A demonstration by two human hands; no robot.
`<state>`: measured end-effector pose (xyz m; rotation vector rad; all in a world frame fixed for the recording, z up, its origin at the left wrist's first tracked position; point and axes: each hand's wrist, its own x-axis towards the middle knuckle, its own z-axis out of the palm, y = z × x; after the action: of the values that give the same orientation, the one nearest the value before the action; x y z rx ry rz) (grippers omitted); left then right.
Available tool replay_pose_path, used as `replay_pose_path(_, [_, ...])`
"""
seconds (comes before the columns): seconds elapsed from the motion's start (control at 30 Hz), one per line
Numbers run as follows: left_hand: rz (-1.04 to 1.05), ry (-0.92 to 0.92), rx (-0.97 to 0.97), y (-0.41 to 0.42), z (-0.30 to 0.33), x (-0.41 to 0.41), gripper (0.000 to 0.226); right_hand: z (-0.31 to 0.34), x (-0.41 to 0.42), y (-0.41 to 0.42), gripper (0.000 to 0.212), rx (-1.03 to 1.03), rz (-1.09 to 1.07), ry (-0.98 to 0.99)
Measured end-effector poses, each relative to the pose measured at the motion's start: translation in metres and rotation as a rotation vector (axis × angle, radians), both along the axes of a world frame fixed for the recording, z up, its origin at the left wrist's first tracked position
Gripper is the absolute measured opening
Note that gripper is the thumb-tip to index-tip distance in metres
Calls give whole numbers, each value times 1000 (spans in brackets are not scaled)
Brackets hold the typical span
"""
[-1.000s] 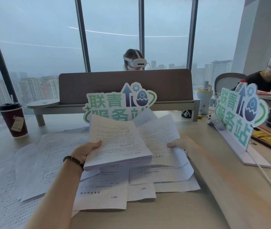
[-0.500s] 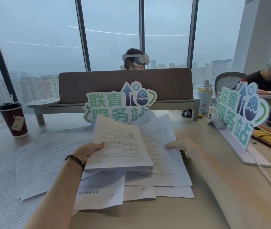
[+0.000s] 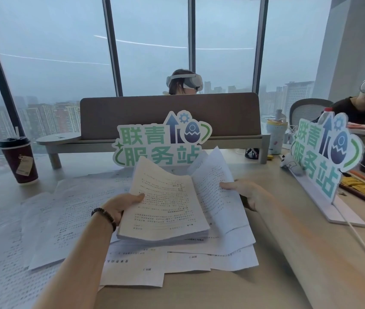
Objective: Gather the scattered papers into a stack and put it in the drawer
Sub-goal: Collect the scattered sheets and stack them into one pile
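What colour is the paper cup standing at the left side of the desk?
The paper cup is dark red with a black lid and a beige label, seen in the head view.

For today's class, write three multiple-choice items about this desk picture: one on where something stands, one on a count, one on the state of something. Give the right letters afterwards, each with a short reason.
1. Where does the dark red coffee cup stand?
A. at the desk's far left
B. between the hands
C. on the raised shelf

2. How many green-lettered signs stand on the desk?
A. one
B. two
C. four

3. What state is the thick paper stack in?
A. lying flat, untouched
B. gripped by the left hand and lifted off the loose sheets
C. already in a drawer

Answers:
1 A: the cup is left of all the papers, near the window.
2 B: a centre sign and a right sign are seen.
3 B: the left thumb lies on its edge, while the right hand holds a separate sheet.
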<state>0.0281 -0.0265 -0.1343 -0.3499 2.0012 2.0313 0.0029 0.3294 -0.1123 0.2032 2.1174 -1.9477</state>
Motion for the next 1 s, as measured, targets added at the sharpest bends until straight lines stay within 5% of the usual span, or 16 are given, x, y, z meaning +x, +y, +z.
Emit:
replay_pose_path(0.23, [-34,26,-45,2,-1,3,24,-1,1,-1,35,263,-41,63])
replay_pose_path(0.43, [-48,66,-113,6,-4,0,24,22,-2,-6,30,67,-17,118])
replay_pose_path(0.73, [-31,65,-240,8,-4,-4,34,72,-4,-27,37,21,66,187])
replay_pose_path(1.0, [-21,95,-160,10,-4,2,36,137,18,-32,38,20,160,289])
